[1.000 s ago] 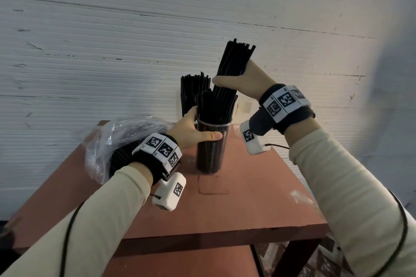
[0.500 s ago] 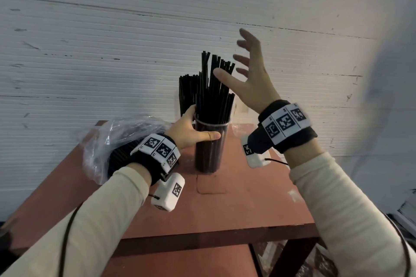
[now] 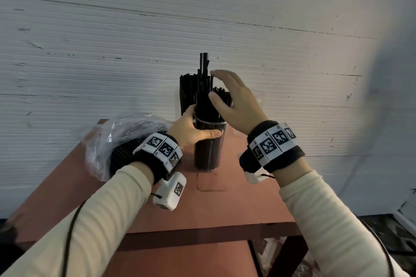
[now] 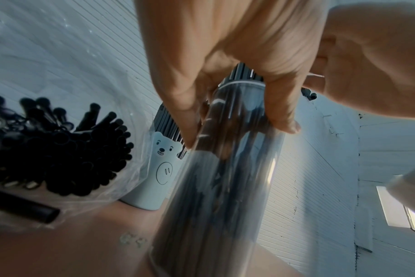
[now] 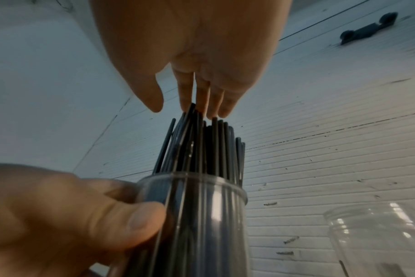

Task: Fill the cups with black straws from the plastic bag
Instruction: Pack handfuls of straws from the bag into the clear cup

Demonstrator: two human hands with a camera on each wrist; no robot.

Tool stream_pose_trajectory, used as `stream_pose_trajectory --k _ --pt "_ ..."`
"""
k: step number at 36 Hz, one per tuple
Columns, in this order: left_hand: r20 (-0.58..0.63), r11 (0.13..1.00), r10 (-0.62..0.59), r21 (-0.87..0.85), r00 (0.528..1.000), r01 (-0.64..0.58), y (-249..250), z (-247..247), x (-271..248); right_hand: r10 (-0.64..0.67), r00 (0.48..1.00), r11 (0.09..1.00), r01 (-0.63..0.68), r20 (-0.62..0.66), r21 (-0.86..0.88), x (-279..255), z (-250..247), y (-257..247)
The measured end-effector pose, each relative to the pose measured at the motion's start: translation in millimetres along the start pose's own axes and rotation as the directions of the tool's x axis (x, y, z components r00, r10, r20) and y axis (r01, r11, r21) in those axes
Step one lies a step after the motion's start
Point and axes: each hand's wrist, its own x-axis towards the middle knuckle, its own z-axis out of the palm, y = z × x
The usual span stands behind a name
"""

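Note:
A tall clear cup (image 3: 209,148) (image 4: 216,187) (image 5: 201,215) packed with black straws (image 3: 203,87) (image 5: 206,146) stands on the red table (image 3: 225,204). My left hand (image 3: 193,130) (image 4: 225,84) grips it just below the rim. My right hand (image 3: 229,99) (image 5: 192,75) hovers flat over the straw tops, its fingertips (image 5: 216,112) touching the tallest ones. Behind stands a bear-printed cup (image 4: 161,168) full of straws (image 3: 186,92). The plastic bag (image 3: 117,141) (image 4: 59,150) with more black straws lies on the left.
An empty clear cup (image 5: 377,239) stands to the right of the filled one. A white ribbed wall (image 3: 202,29) runs close behind the table. The table's front edge (image 3: 211,234) is near me, with floor clutter below on the right.
My right hand let go of the straw bundle, which dropped into the clear cup, then came down open onto the straw tops. The left hand kept holding the cup.

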Motion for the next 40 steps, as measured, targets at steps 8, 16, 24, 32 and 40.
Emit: stream_pose_trajectory --k 8,16,24,32,40 --pt "-0.003 1.000 -0.021 -0.007 1.000 0.021 6.3 -0.6 -11.0 0.038 0.983 0.996 -0.023 0.180 -0.082 2.0 6.0 5.3" --pt "0.024 0.999 -0.044 -0.009 0.999 0.044 7.7 -15.3 -14.8 0.071 0.994 0.997 -0.073 0.088 0.027 8.7 0.2 -0.4" --pt "-0.044 0.999 -0.022 0.037 0.999 0.023 2.1 -10.9 -15.0 -0.095 0.991 0.995 0.093 0.097 0.034 42.3 7.3 -14.3" --pt "-0.045 0.999 -0.050 0.010 0.998 0.051 -3.1 -6.6 -14.6 0.057 0.996 0.996 -0.052 0.071 -0.072 22.9 21.3 -7.7" --pt "-0.008 0.998 -0.051 -0.045 0.999 0.051 -7.5 -1.7 -14.6 0.026 0.992 0.996 -0.015 0.123 -0.093 0.9 18.4 -8.9"
